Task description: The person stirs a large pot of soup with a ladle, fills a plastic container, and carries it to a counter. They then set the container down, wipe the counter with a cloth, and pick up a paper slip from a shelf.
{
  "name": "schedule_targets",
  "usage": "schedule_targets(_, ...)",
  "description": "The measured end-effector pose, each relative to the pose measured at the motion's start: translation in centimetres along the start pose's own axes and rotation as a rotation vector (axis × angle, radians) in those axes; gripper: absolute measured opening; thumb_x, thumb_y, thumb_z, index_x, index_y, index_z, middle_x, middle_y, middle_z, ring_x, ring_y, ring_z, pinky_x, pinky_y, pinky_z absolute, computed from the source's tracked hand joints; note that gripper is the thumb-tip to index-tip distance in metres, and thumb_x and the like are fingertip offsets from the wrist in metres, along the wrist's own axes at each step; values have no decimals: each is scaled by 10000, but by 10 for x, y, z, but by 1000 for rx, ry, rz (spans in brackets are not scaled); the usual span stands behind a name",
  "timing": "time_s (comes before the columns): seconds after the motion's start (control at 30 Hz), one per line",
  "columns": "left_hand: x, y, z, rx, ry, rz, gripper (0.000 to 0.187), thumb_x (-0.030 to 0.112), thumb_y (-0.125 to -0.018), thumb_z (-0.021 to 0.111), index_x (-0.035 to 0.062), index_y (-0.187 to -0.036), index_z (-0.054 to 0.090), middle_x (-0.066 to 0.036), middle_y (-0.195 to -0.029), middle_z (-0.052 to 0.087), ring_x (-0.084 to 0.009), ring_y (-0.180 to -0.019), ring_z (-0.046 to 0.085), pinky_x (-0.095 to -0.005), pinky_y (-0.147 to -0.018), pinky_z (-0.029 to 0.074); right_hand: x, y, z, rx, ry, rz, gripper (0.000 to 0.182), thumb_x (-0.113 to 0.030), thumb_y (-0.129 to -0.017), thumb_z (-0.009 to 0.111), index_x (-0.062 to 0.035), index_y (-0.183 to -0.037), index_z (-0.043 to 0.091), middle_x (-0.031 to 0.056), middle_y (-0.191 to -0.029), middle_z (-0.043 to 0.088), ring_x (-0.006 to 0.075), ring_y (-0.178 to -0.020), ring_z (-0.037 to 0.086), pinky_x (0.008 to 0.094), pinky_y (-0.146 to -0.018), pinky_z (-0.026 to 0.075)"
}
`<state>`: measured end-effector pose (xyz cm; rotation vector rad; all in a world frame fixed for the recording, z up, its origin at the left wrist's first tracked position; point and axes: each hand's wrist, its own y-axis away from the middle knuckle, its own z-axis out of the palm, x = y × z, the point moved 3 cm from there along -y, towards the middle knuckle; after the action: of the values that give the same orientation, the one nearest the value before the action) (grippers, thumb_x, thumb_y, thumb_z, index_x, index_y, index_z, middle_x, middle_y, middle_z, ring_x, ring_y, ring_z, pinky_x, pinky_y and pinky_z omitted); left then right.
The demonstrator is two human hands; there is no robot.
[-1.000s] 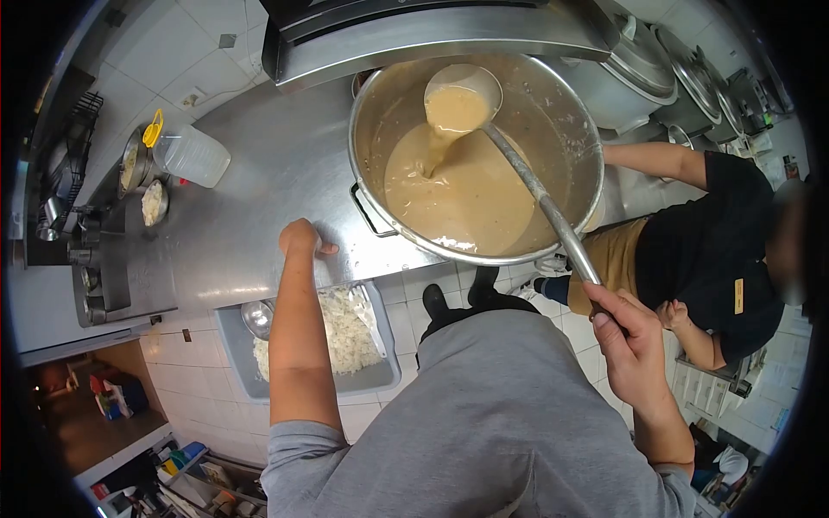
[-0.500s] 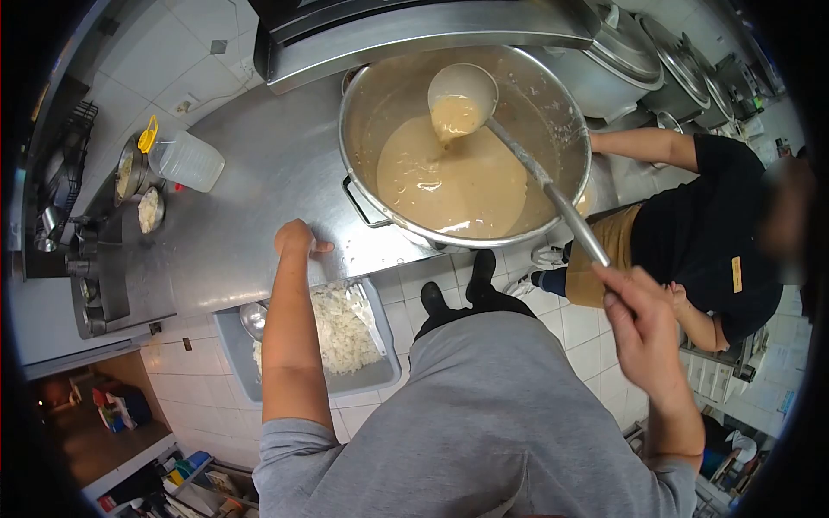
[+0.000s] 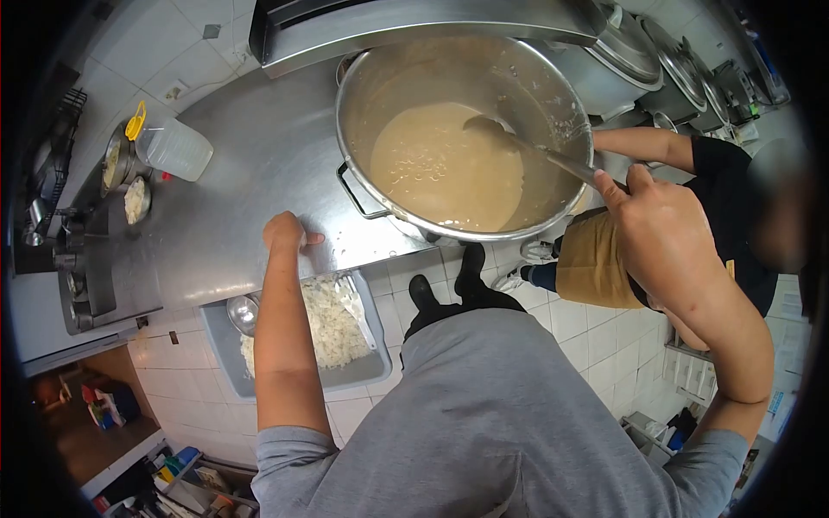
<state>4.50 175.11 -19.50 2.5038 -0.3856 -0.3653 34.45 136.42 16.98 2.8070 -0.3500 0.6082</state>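
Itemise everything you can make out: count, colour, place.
Large pot: 1, silver, upper centre
Liquid: 1 pool, tan, in pot
Ladle: 1, silver, reaching into pot
Counter: 1, silver, left of pot
Jug: 1, clear, counter's left
Small bowl: 1, silver, near jug
Tub: 1, grey, below counter edge
Rice-like food: 1 heap, white, in tub
Lidded pots: several, grey, upper right
Co-worker: 1, black top, right
Shelf clutter: uncountable, mixed, lower left
Left hand: 1, bare, on counter
Right hand: 1, bare, gripping ladle

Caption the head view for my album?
Right hand holds a ladle in a pot of tan liquid; left hand rests on the counter.
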Motion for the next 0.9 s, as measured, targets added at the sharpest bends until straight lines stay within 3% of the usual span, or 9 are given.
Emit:
schedule_targets(0.07, 0, 0, -1, -2, 0, -4, 869, 598, -601, 1041, 52, -1234, 804, -162, -1340, 772, -336, -1270, 733, -409, -1034, 603, -2, -6, -4, 3, -15, 0, 503, 9, -858, 688, -17, -1357, 741, 160, -909, 665, 322, -786, 718, 430, -697, 576)
schedule_targets(0.13, 2, -2, -3, -4, -3, -10, 861, 593, -603, 1042, 53, -1230, 806, -161, -1335, 774, -334, -1266, 735, -407, -1030, 605, 0, -14, -3, -4, -143, 24, 401, 14, -867, 680, 3, -1254, 784, 216, -833, 694, 389, -760, 713, 473, -714, 572)
schedule_targets(0.27, 5, -1, -7, 18, -18, -28, 845, 585, -606, 1043, 55, -1222, 810, -158, -1326, 779, -331, -1256, 741, -403, -1020, 609, 13, -26, -1, -26, -389, 46, 336, 8, -863, 674, 30, -1176, 793, 265, -792, 701, 440, -782, 708, 506, -735, 570)
schedule_targets(0.33, 4, -2, -8, 29, -22, -26, 837, 581, -608, 1043, 57, -1218, 812, -157, -1321, 781, -329, -1251, 744, -401, -1016, 612, 18, -29, -6, -66, -575, 84, 200, -17, -894, 666, 53, -1035, 791, 282, -787, 707, 447, -808, 735, 532, -774, 586)
schedule_targets(0.57, 5, -12, -8, 1, -20, -34, 839, 556, -596, 1057, 56, -1224, 814, -159, -1321, 782, -325, -1249, 747, -400, -1018, 609, 24, -33, -4, -165, -734, 139, 224, -30, -899, 659, 70, -1057, 782, 278, -818, 725, 444, -804, 739, 498, -771, 594)
schedule_targets(0.73, 5, -15, -9, -7, -30, -27, 847, 554, -583, 1064, 56, -1222, 818, -152, -1322, 784, -319, -1247, 749, -402, -1019, 610, 19, -39, -5, -270, -830, 213, 311, -56, -927, 666, 82, -1186, 768, 270, -792, 715, 385, -730, 748, 443, -731, 591)
schedule_targets(0.9, 8, -13, -12, -21, -39, -38, 845, 552, -585, 1064, 57, -1225, 817, -151, -1323, 784, -319, -1249, 748, -403, -1015, 612, 13, -43, 9, -228, -911, 191, 358, -55, -935, 665, 91, -1252, 745, 261, -786, 717, 361, -703, 744, 424, -722, 587)
